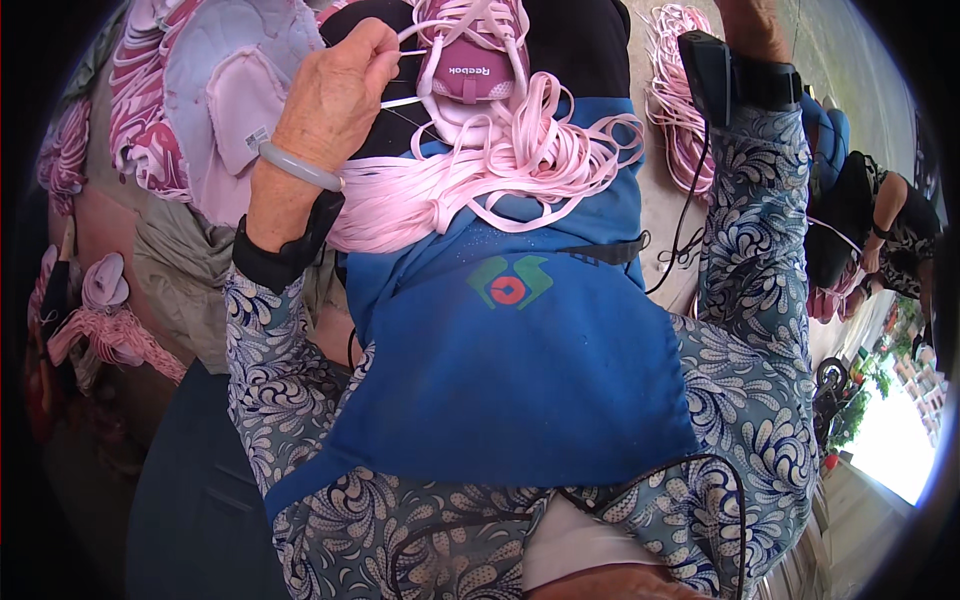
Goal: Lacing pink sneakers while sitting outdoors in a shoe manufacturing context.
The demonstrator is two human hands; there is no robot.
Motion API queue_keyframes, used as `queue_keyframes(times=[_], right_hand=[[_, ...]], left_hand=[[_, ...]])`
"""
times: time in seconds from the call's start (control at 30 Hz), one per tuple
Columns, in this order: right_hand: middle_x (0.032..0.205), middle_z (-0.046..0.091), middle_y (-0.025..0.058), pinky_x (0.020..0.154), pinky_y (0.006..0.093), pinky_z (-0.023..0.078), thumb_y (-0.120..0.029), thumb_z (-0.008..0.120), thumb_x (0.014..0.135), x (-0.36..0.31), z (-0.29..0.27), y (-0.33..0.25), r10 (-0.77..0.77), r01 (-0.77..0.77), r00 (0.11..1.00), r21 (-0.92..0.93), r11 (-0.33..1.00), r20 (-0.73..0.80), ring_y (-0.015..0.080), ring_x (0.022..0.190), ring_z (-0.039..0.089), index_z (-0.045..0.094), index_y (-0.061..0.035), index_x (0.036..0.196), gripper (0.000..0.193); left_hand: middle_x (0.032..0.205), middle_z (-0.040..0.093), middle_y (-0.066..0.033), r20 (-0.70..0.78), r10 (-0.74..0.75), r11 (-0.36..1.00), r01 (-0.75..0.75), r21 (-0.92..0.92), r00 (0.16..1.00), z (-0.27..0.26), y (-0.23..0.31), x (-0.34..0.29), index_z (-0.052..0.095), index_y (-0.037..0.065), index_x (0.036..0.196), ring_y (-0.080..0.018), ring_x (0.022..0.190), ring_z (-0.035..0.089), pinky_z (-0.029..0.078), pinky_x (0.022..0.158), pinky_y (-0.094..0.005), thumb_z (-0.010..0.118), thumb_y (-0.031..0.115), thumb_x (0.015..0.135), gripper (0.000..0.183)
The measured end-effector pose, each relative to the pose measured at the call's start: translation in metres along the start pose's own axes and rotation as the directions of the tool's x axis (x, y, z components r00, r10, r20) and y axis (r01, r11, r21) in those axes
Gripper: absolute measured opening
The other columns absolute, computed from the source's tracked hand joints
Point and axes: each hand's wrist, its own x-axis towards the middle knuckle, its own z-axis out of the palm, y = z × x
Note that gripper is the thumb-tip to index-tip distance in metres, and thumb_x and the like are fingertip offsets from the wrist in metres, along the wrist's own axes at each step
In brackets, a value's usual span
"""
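A pink-and-mauve sneaker upper lies over my knees at the top of the view, its laces partly threaded. My left hand is beside it on the left, thumb and fingers pinched on a pale shoelace that runs to the upper. My right hand is raised at the upper right edge; its fingers are out of the picture. A loose heap of pale pink laces rests on the blue apron across my lap, close against the upper.
At the left, stacked pink uppers stand by a pale lining piece. Another bundle of laces lies right of my knees. A black cable hangs from the device at my right wrist. Another person sits at far right.
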Motion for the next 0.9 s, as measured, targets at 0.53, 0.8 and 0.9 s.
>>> queue_keyframes(times=[0.53, 0.8, 0.9], right_hand=[[0.074, 0.048, 0.0151, 0.058, 0.0408, 0.042, -0.012, 0.055, 0.084, -0.122, 0.032, 0.003, 0.102, 0.296, 0.779, -0.506, 0.810, 0.619, 0.0338, 0.067, 0.053, 0.051, -0.0015, 0.079, 0.012], [0.078, 0.052, 0.0163, 0.059, 0.0401, 0.044, -0.010, 0.053, 0.083, -0.111, 0.034, -0.001, 0.137, 0.334, 0.712, -0.503, 0.797, 0.689, 0.0339, 0.069, 0.056, 0.054, -0.0012, 0.080, 0.010], [0.080, 0.055, 0.0172, 0.062, 0.0393, 0.045, -0.011, 0.053, 0.082, -0.106, 0.041, 0.001, 0.126, 0.372, 0.684, -0.492, 0.787, 0.718, 0.0342, 0.071, 0.057, 0.056, -0.0005, 0.080, 0.011]], left_hand=[[0.074, 0.058, -0.0043, 0.044, -0.107, 0.994, 0.107, 0.007, 0.993, -0.002, 0.000, -0.001, 0.060, 0.001, 0.095, -0.0124, 0.065, 0.051, 0.043, 0.063, -0.0251, 0.057, 0.018, 0.089, 0.018], [0.075, 0.058, 0.0000, 0.134, -0.283, 0.956, 0.290, -0.035, 0.950, -0.004, 0.009, 0.008, 0.062, 0.004, 0.093, -0.0075, 0.063, 0.052, 0.043, 0.051, -0.0208, 0.057, 0.021, 0.088, 0.019], [0.075, 0.059, 0.0004, 0.051, -0.194, 0.979, 0.196, -0.051, 0.980, 0.001, 0.008, 0.006, 0.064, 0.006, 0.093, -0.0062, 0.061, 0.053, 0.042, 0.046, -0.0188, 0.057, 0.023, 0.088, 0.019]])
